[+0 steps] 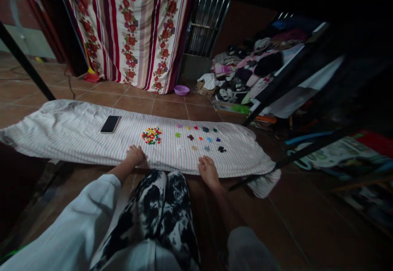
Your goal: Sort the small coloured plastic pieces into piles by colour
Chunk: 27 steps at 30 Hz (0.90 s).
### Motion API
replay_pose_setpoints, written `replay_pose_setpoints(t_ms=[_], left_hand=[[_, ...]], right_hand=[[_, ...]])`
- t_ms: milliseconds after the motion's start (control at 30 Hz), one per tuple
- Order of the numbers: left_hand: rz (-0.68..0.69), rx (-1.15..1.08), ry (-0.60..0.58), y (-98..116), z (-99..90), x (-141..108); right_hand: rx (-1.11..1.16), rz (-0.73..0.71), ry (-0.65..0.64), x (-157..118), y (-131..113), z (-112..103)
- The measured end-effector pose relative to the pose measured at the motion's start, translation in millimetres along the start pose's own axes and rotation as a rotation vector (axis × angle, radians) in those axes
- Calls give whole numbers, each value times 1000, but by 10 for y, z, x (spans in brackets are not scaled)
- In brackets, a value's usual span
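Observation:
My left hand (135,156) rests at the near edge of a striped cloth (82,140), its fingers curled down. Just beyond it lies a round heap of mixed small beads (151,136), in red, yellow, green and white. My right hand (208,170) is at the same edge further right, fingers bent together; whatever they may hold is too small to see. Ahead of it are small piles sorted by colour, among them beige beads (194,148), grey beads (206,148), black beads (221,149), dark brown beads (190,137) and lime green beads (177,135).
A phone (110,124) lies on the cloth at the left. Dark metal bars (26,64) stand at both sides. Beyond are a floral curtain (129,29), a purple basin (181,90), a broom (91,74) and heaped clothes (245,66).

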<state>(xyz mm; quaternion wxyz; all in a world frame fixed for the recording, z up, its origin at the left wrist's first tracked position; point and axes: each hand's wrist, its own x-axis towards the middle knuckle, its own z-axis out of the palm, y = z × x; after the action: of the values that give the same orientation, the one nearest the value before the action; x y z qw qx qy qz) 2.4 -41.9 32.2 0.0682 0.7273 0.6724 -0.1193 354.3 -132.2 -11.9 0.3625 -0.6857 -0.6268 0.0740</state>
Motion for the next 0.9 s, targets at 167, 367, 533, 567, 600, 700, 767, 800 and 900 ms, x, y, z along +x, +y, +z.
replay_pose_setpoints(t_ms=[167, 367, 533, 567, 600, 700, 767, 800, 900], left_hand=[[121, -20, 45, -167, 54, -216], [180, -33, 72, -291, 134, -259], [180, -51, 103, -287, 141, -233], [176, -58, 109, -278, 134, -225], [172, -67, 116, -268, 126, -216], [153, -99, 156, -245, 100, -173], [132, -125, 204, -246, 92, -123], [116, -139, 232, -254, 93, -89], [66, -182, 318, -289, 121, 48]], right_hand=[[-19, 11, 5, -106, -74, -168], [18, -30, 20, -131, -262, -147], [44, -89, 24, -37, -394, -17], [46, -97, 26, -10, -419, 12], [50, -104, 26, 18, -445, 41], [67, -120, 4, 101, -530, 131], [80, -136, -30, 163, -592, 198], [84, -144, -47, 198, -624, 236], [85, -156, -98, 322, -731, 371]])
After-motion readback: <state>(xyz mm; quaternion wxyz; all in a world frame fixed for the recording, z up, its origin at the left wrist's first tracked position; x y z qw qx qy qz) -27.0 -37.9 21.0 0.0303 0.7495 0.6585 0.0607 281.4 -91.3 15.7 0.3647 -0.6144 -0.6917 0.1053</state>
